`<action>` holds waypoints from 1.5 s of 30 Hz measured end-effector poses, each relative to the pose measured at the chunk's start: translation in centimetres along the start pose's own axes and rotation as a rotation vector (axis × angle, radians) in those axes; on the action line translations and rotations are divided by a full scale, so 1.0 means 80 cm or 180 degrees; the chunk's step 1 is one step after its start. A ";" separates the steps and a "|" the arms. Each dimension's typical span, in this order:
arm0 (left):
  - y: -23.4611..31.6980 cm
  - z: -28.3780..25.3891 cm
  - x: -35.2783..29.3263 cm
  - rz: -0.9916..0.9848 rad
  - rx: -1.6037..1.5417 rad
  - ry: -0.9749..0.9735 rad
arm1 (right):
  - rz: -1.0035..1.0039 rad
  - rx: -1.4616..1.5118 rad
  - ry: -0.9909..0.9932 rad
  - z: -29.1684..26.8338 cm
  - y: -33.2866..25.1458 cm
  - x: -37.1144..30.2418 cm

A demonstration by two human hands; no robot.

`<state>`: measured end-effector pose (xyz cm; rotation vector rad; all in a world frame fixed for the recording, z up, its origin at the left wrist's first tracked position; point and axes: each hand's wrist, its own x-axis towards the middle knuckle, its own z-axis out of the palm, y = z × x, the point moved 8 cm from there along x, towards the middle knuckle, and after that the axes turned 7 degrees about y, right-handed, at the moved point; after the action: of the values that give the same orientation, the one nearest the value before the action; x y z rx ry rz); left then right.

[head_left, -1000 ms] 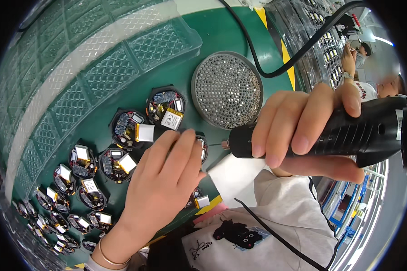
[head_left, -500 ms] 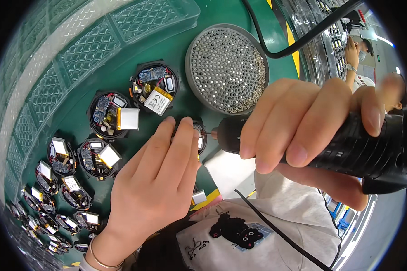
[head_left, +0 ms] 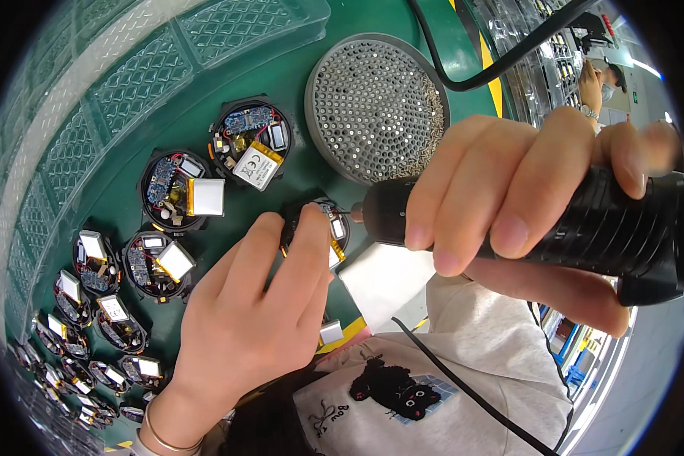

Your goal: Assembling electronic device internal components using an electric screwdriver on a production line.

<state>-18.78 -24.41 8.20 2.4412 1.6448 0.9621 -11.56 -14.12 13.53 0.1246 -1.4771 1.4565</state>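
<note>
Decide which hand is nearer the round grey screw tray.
Right. The right hand grips the electric screwdriver beside the screw tray; the left hand lies lower.

Moved in closer over the last second, everything fills more of the view now. My right hand [head_left: 532,205] brought the black electric screwdriver [head_left: 555,228] down-left, tip now right at the round open device [head_left: 319,228]. My left hand [head_left: 258,311] slid up; fingertips now pin that unit. Round screw tray [head_left: 376,106] and the other open units [head_left: 249,144] shifted toward top-left.
</note>
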 end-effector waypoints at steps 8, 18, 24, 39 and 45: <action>0.002 -0.003 -0.001 0.0130 0.0019 0.0052 | -0.0026 0.0050 -0.0030 -0.001 -0.009 0.007; 0.002 -0.003 -0.002 -0.0052 -0.0047 -0.0016 | 0.0121 0.0027 -0.0225 -0.002 -0.008 0.005; -0.002 0.000 -0.005 -0.0169 -0.0154 -0.0017 | 0.0170 -0.0128 -0.0561 0.008 -0.009 0.002; -0.002 0.000 -0.003 -0.0052 -0.0201 0.0090 | 0.0648 -0.0254 -0.0799 -0.013 -0.026 0.015; -0.001 0.002 -0.001 -0.0092 -0.0304 0.0000 | 0.0631 -0.0564 -0.0748 -0.026 -0.038 0.019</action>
<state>-18.83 -24.42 8.01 2.3498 1.5907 1.0119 -9.06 -12.49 16.13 0.0420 -1.8466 1.4981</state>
